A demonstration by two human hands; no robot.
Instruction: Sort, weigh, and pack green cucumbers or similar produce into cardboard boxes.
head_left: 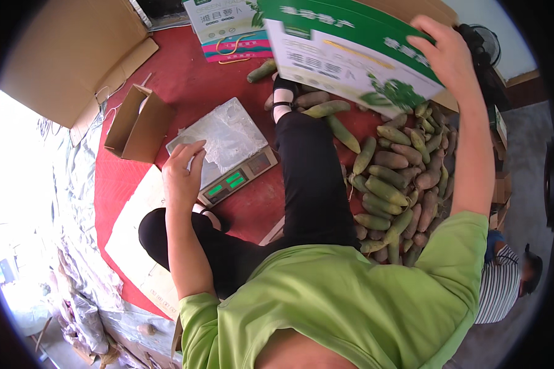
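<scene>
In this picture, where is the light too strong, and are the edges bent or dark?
Head view: the left rim is washed out white beside the plastic sheet; corners are black from the fisheye circle; straight edges of the green-and-white box curve; the scale and the vegetable pile stay sharp and evenly lit.

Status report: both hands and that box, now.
Left hand open, resting on plastic-covered grey scale. Right hand grips raised green-and-white printed cardboard box. Green-brown vegetable pile beneath.

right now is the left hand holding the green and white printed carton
No, the right hand holds the green and white printed carton raised, while the left hand rests by the plastic-covered grey weighing scale.
</scene>
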